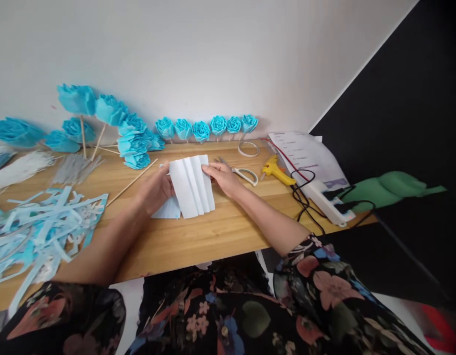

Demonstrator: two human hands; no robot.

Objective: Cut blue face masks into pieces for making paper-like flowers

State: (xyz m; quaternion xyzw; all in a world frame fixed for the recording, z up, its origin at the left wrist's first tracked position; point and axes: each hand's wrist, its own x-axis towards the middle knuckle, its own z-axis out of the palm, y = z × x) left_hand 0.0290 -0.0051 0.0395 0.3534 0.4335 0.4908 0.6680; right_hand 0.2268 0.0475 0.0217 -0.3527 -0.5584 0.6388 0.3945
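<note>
Light-brown, wood-grained tabletop (pixel 220 234) spread beneath the left grip (pixel 163 185) and right grip (pixel 221 176). Tangled blue-and-white strips (pixel 43 229) lay left of the left grip. Both grips were closed on opposite sides of a pleated white sheet (pixel 189 190) between them. White-handled metal scissors (pixel 246 170) lay just beside the right grip.

Soft light brightens the wall (pixel 213 59); edges blur
</note>
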